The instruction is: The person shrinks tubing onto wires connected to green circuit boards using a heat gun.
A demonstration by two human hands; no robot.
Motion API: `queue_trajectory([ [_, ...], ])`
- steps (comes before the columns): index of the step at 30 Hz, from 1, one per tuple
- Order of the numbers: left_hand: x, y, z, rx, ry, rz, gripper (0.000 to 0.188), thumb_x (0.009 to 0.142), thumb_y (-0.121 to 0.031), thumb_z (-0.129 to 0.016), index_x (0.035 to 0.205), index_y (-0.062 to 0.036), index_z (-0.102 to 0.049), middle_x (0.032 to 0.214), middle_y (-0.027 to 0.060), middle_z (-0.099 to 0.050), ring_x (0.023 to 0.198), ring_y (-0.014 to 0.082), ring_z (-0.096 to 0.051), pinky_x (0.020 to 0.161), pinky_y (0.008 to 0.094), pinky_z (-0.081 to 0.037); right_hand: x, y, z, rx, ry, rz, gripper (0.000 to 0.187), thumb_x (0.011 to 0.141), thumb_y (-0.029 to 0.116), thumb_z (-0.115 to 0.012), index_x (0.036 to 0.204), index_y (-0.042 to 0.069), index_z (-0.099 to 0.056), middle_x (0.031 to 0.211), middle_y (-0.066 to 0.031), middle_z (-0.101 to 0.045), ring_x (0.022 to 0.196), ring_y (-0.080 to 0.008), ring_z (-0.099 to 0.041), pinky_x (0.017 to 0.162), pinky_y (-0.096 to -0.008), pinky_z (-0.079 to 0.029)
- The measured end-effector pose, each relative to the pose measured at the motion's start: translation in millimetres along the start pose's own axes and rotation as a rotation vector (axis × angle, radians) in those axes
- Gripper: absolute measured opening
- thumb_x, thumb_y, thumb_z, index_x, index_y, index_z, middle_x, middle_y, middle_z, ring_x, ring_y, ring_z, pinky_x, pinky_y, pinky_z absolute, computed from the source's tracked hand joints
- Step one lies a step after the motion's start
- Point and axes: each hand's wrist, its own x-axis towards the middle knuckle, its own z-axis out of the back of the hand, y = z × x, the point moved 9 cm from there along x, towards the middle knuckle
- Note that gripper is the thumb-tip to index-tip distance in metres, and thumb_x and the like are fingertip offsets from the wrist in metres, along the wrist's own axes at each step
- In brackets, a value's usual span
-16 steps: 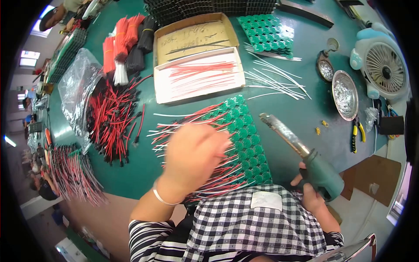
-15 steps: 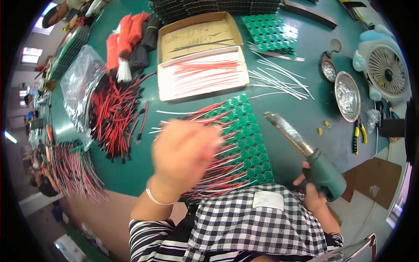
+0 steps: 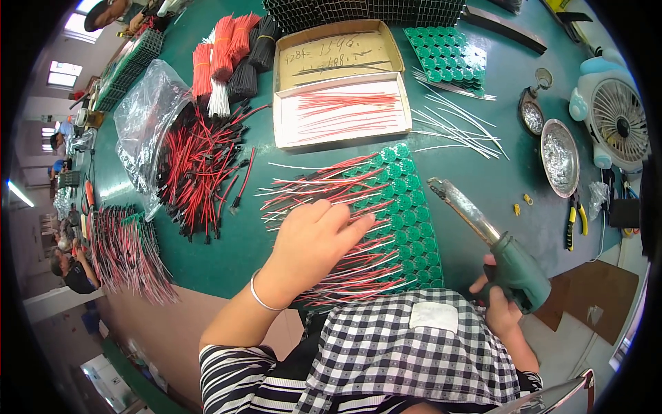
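My left hand (image 3: 312, 243) is over the red and white wires (image 3: 352, 268) that stick out from a panel of round green circuit boards (image 3: 414, 228). Its fingers curl together near the row where wires meet boards; whatever lies between the fingertips is too small to make out. To the right, my right hand (image 3: 498, 307) grips the handle of a green soldering gun (image 3: 517, 269). The gun's thick metal tip (image 3: 463, 207) points up and left, apart from the panel.
Behind the panel stands an open box (image 3: 342, 138) of red wires. Loose white wires (image 3: 458, 124) lie beside it. A metal dish (image 3: 558, 159), pliers (image 3: 576, 219) and a fan (image 3: 614, 117) are at right. Red-black leads (image 3: 200, 172) heap at left, near bundled wires (image 3: 222, 48).
My left hand was blurred by motion; now it is sharp, with its fingertips closer to the boards. The whole view has shifted slightly. The soldering gun stays in my right hand.
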Motion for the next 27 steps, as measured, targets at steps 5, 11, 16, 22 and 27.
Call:
queue_trajectory([
  [5,1,1,-3,0.047,0.063,-0.052,0.024,0.07,-0.013,-0.063,0.094,-0.0155,-0.068,0.08,-0.0011,-0.053,0.069,0.0154,-0.052,0.06,0.0291,-0.043,1,-5,0,0.012,-0.041,-0.012,0.044,0.086,0.005,-0.043,0.129,-0.003,-0.045,0.123,-0.0124,-0.056,0.071,-0.0154,-0.06,0.059,-0.0256,-0.046],
  [11,-1,9,47,0.041,-0.103,-0.04,0.017,0.072,-0.01,-0.065,0.089,-0.0114,-0.065,0.085,-0.0002,-0.058,0.067,0.0167,-0.054,0.058,0.0288,-0.043,-3,-23,6,0.0,-0.035,-0.152,0.043,0.085,0.009,-0.047,0.126,-0.006,-0.047,0.106,-0.0131,-0.061,0.068,-0.0138,-0.058,0.051,-0.0236,-0.043],
  [16,-59,89,92,-0.647,-0.646,0.328,0.015,0.08,0.002,-0.067,0.091,-0.0055,-0.059,0.081,0.0025,-0.062,0.068,0.0099,-0.055,0.06,0.02,-0.041,4,-16,11,0.057,-0.22,-0.088,0.045,0.087,0.017,-0.053,0.125,-0.005,-0.047,0.106,-0.0126,-0.06,0.065,-0.0137,-0.058,0.051,-0.0242,-0.043],
  [22,-139,184,46,-0.854,-0.691,0.953,0.007,0.09,-0.008,-0.062,0.092,-0.0034,-0.058,0.077,-0.0008,-0.059,0.069,0.0053,-0.053,0.062,0.0184,-0.039,10,-13,7,0.14,-0.247,-0.084,0.049,0.087,0.023,-0.058,0.125,-0.005,-0.046,0.113,-0.0144,-0.059,0.063,-0.0153,-0.058,0.053,-0.0261,-0.045],
  [27,-132,173,36,-0.065,0.076,1.036,0.014,0.085,-0.017,-0.068,0.093,-0.0064,-0.063,0.073,0.0045,-0.061,0.066,0.0183,-0.06,0.06,0.0321,-0.046,15,-9,4,0.151,-0.275,-0.077,0.05,0.086,0.024,-0.06,0.124,-0.005,-0.046,0.116,-0.0153,-0.057,0.062,-0.0163,-0.059,0.053,-0.027,-0.046],
])
